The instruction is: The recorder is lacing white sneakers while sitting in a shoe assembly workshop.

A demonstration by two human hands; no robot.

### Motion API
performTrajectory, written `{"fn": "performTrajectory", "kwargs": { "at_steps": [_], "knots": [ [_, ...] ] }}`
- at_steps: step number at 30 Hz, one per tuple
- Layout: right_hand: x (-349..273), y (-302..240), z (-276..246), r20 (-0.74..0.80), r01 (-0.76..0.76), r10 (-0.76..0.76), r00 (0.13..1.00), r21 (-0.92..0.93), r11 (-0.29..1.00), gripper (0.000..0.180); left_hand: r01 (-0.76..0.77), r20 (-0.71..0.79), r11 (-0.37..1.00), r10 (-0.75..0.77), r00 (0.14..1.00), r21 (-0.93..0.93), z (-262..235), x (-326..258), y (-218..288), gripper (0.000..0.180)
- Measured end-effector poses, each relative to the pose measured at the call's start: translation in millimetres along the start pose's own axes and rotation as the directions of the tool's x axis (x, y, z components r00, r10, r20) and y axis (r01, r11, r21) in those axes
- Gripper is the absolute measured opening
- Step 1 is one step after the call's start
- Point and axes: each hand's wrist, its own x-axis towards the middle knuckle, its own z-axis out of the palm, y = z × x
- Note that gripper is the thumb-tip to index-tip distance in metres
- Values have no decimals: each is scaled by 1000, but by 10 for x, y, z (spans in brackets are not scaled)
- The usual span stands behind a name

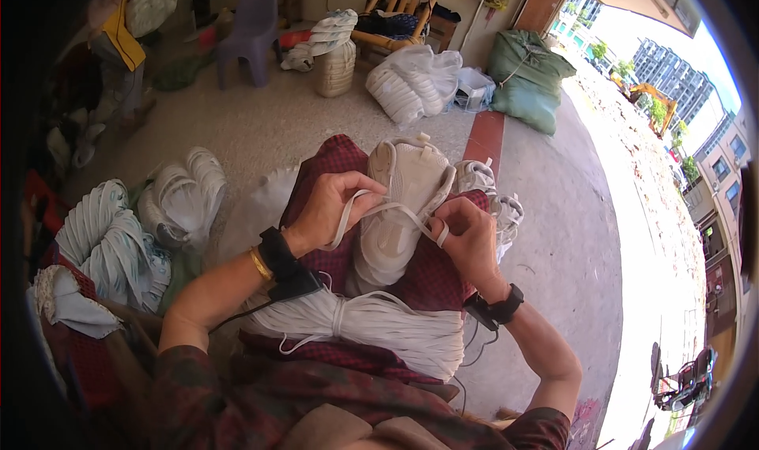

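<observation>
L hand [332, 206], R hand [471, 236] – pinching lace [394, 206] across shoe [387, 248].

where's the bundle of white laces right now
The bundle of white laces lies low in the middle of the head view, on the dark red checked cloth, just below the pale shoe.

Between the left hand [328, 210] and right hand [470, 240], the shoelace [402, 207] is white and the sneaker [382, 249] cream. Below them, the cloth [330, 162] shows a dark red and black check; the lace bundle [395, 325], on their near side, is white. Left of the hands, stacked pieces [103, 232] are white with blue-green marks. Far beyond, the chair [253, 32] is purple, the sack [528, 78] green.
</observation>
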Motion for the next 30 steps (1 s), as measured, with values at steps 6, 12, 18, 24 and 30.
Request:
{"fn": "performTrajectory", "kwargs": {
  "at_steps": [6,12,18,24,30],
  "knots": [
    [149,-89,-43,70,-170,168,983,23,985,15,18,1,998,-18,1000,-52,9,-24,9,12],
    [196,-218,33,65,-126,141,988,-193,973,15,-129,-8,991,129,992,22,26,-136,-31,10],
    [156,-141,112,31,174,-172,985,-226,958,25,32,-110,991,-47,993,-130,95,-229,61,11],
    [162,-182,-32,160,142,-119,980,-145,979,33,-173,-227,984,175,958,31,134,-181,-9,12],
    [227,-171,-59,213,159,-129,969,-127,979,31,-196,-180,968,223,958,155,111,-137,57,11]
  ]
}}
